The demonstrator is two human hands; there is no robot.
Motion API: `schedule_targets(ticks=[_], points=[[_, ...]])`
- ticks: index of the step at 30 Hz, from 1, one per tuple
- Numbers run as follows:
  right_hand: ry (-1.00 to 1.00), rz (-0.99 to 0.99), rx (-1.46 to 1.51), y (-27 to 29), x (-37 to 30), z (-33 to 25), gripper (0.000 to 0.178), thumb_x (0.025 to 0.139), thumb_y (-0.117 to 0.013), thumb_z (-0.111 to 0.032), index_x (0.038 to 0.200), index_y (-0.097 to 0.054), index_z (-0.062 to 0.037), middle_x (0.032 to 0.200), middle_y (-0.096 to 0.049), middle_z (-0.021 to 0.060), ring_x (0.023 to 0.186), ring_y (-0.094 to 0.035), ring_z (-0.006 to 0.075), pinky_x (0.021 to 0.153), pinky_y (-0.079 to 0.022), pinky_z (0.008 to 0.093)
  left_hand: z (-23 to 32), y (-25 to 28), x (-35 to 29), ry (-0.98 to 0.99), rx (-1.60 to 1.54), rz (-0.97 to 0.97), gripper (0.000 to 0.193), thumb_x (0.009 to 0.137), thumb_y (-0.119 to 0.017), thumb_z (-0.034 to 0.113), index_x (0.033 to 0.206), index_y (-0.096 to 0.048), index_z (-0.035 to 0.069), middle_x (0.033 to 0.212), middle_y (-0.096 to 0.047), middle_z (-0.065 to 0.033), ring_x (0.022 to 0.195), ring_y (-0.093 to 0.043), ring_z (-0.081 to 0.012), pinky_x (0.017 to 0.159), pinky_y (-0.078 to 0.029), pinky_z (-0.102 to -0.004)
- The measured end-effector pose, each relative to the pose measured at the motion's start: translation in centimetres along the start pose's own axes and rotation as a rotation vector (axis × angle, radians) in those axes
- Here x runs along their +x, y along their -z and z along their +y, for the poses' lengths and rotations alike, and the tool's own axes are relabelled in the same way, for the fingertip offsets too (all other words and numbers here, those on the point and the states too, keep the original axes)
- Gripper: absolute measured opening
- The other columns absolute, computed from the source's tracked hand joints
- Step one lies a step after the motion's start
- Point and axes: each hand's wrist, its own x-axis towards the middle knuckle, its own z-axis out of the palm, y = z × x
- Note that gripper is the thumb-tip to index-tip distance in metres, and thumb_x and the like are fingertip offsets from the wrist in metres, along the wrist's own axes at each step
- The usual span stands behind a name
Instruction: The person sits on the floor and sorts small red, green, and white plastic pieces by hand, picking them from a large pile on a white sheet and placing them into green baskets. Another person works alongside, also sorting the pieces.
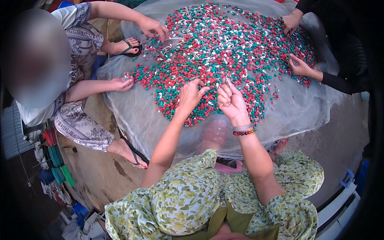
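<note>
A wide heap of small red, green and white pieces (216, 52), some white ones hook-shaped, lies spread on a translucent sheet (132, 120). Over the near part of the heap, my left hand (190, 98) is palm down with its fingertips pinched together; what they hold, if anything, is too small to make out. To its right, my right hand (233, 104) is turned palm up with curled fingers. Something small and pale shows at its thumb and fingertips, its kind unclear. A beaded bracelet circles my right wrist.
At the left sits a person in patterned trousers (80, 124), one hand (154, 28) on the heap, the other (122, 83) holding small pieces. Another person's hands (300, 66) work at the right edge. A white plastic seat or rack (340, 204) stands at lower right.
</note>
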Motion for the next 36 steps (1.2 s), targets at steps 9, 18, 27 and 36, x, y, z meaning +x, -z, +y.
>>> schedule_targets(ticks=[9, 18, 27, 36], points=[[0.137, 0.045, 0.01, 0.9, 0.3, -1.8, 0.021, 0.1, -0.048, -0.022, 0.098, -0.058, -0.0034, 0.055, -0.033, -0.0008, 0.047, -0.03, 0.0094, 0.04, -0.025, 0.0241, 0.1, -2.2, 0.2, 0.046, 0.067, -0.109, 0.02, 0.078, -0.074, 0.019, 0.087, -0.066, 0.002, 0.071, -0.066, -0.0173, 0.072, -0.066, -0.0345, 0.065, -0.05, -0.0443], [0.287, 0.116, -0.184, 0.4, 0.1, -1.4, 0.023, 0.099, -0.051, -0.025, 0.084, -0.051, -0.0089, 0.056, -0.035, -0.0022, 0.045, -0.031, 0.0082, 0.038, -0.025, 0.0229, 0.2, -1.1, 0.1, 0.143, 0.037, -0.201, 0.022, 0.076, -0.076, 0.021, 0.087, -0.067, 0.003, 0.065, -0.064, -0.0158, 0.065, -0.066, -0.0296, 0.063, -0.049, -0.0415], [0.495, 0.202, -0.416, 0.3, 0.0, -1.1, 0.019, 0.099, -0.051, -0.023, 0.085, -0.046, -0.0121, 0.057, -0.039, -0.0027, 0.045, -0.034, 0.0065, 0.037, -0.025, 0.0216, -0.6, 1.0, 0.3, 0.247, -0.698, -0.33, 0.019, 0.081, -0.074, 0.017, 0.086, -0.061, 0.003, 0.071, -0.051, 0.0043, 0.059, -0.044, -0.0055, 0.047, -0.036, -0.0227], [0.628, 0.182, -0.703, -0.5, -0.1, -0.4, 0.013, 0.1, -0.05, -0.022, 0.093, -0.051, -0.0107, 0.059, -0.044, -0.0013, 0.044, -0.035, 0.0049, 0.037, -0.025, 0.0201, 1.3, 5.8, 1.1, 0.134, -1.867, -0.493, 0.016, 0.079, -0.054, 0.001, 0.095, -0.052, 0.001, 0.087, -0.049, -0.0076, 0.075, -0.053, -0.0181, 0.048, -0.049, -0.0223]])
